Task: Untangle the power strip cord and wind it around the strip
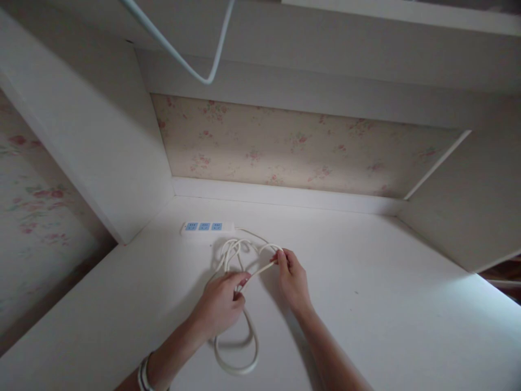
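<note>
A white power strip with blue socket faces lies on the white desk, beyond my hands. Its cream-coloured power cord runs from the right end of the strip into loose loops. My left hand is closed on the looped cord, and one loop hangs below it towards me. With thumb and fingertips my right hand pinches the same cord a little farther right. A short stretch of cord spans the gap between both hands. The plug does not show.
The white desk top is bounded by a left side panel and a right panel. Floral wallpaper covers the back wall under an overhead shelf. A pale bent rod or cable hangs at the upper left.
</note>
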Demonstrator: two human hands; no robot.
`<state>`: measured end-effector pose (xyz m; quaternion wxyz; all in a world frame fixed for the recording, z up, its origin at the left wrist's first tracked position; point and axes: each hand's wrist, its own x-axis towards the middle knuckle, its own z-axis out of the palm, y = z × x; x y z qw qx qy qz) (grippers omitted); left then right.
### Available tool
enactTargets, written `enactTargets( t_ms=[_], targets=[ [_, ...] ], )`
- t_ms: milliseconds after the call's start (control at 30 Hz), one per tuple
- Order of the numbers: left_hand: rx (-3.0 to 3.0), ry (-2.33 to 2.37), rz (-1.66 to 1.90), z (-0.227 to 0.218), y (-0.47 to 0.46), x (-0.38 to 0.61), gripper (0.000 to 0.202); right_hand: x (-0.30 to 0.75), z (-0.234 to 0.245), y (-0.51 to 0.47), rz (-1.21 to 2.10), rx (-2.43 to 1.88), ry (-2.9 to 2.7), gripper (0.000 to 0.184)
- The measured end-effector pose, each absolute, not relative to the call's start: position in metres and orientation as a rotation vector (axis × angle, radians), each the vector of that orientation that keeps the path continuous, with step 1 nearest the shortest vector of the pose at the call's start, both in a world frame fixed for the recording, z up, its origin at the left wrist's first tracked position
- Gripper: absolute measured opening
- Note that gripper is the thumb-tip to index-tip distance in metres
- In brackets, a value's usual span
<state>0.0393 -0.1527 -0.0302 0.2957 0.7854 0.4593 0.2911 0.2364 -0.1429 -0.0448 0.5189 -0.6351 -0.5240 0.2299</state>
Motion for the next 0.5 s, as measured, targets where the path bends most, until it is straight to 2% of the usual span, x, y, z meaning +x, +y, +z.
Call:
enactTargets(
  t_ms=[67,233,500],
  targets=[
    [2.124,1.271,0.816,-0.026,-0.151,0.037,0.044,0.239,-0.047,-0.141,0.546,-1.519,-1.237,0.039],
    [1.692,1.381,0.875,-0.016,-0.143,0.025,0.020,0.251,-0.054,-0.134,0.394,-1.538,-1.141,0.040],
    [1.111,0.961,1.188,-0.007,-0.138,0.012,0.007,0.293,-0.062,-0.124,0.330,-1.697,-0.927,0.051]
  ],
)
